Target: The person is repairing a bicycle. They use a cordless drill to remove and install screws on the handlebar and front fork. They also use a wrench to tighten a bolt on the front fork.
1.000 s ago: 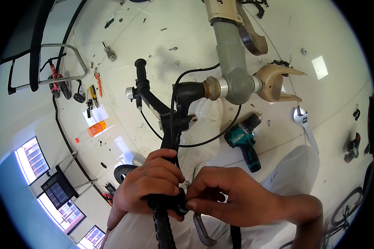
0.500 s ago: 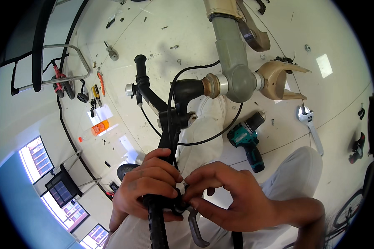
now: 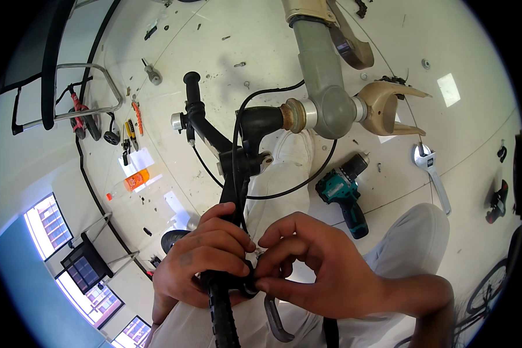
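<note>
My left hand (image 3: 200, 261) is wrapped round the black handlebar (image 3: 234, 191) beside its ribbed grip (image 3: 223, 316). My right hand (image 3: 316, 272) has curled fingers at the brake lever's black mount (image 3: 243, 278), near the silver cable fitting; exactly what its fingertips hold is hidden. A grey brake lever (image 3: 275, 319) hangs below them. The black cable (image 3: 290, 190) loops from the bar. The stem (image 3: 261, 124) joins a grey-green head tube (image 3: 337, 113) with a beige fork (image 3: 377, 110) lying to its right.
A teal drill (image 3: 345, 194) and adjustable wrench (image 3: 435, 174) lie on the white tiled floor (image 3: 446, 139). Screwdrivers (image 3: 152, 73), pliers (image 3: 130, 130), an orange-labelled bottle (image 3: 136, 181) and small bolts lie leftward. A red small-wheeled item (image 3: 81, 113) and metal-framed chairs (image 3: 87, 261) stand farther left.
My right hand's fingers have lifted and shifted slightly, its index finger higher over the mount. My left hand stays round the bar. The whole view has shifted a little.
</note>
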A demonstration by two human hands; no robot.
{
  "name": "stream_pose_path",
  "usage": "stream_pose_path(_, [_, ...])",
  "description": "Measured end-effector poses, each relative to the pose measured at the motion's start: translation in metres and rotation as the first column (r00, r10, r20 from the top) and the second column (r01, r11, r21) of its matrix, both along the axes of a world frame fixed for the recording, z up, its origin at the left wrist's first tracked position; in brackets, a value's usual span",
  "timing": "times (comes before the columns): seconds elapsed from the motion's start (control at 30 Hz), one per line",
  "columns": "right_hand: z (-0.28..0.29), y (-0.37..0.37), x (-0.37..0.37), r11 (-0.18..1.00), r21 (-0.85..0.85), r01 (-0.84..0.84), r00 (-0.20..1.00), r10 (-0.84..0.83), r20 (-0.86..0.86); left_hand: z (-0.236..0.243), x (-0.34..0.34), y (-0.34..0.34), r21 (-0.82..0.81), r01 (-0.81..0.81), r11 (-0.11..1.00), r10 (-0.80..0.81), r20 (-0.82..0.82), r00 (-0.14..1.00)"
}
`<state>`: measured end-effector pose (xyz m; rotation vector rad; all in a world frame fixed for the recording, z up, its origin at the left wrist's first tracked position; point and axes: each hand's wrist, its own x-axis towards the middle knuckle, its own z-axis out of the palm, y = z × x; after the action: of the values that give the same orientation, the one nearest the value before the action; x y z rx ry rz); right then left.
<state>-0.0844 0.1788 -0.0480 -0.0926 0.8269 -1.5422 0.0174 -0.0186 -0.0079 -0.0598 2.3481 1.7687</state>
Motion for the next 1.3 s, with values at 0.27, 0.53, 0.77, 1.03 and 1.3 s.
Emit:
stream_pose_path(0.27, [-0.009,0.0,0.005,0.998,0.013,0.06,0.998,-0.06,-0.011,-0.004,0.002,-0.006,0.038,0.047,0.998,-0.047,-0.003,0.999])
stream_pose_path(0.53, [-0.012,0.008,-0.009,0.977,-0.214,-0.023,0.856,-0.091,-0.508,-0.003,-0.002,-0.008,0.075,0.072,0.995,-0.07,-0.026,0.997])
stream_pose_path(0.77, [0.016,0.006,-0.048,0.911,-0.383,-0.154,0.713,-0.166,-0.682,0.002,-0.005,0.014,0.204,-0.204,0.957,0.228,-0.101,0.968])
stream_pose_path(1.03, [0.037,-0.067,-0.055,0.611,-0.791,-0.028,0.805,-0.455,-0.38,-0.003,0.01,0.002,0.128,-0.225,0.966,0.226,0.012,0.974])
stream_pose_path(1.3, [0.051,-0.069,-0.052,0.746,-0.666,-0.001,0.794,-0.405,-0.454,-0.008,-0.007,0.015,0.307,-0.254,0.917,0.285,-0.058,0.957])
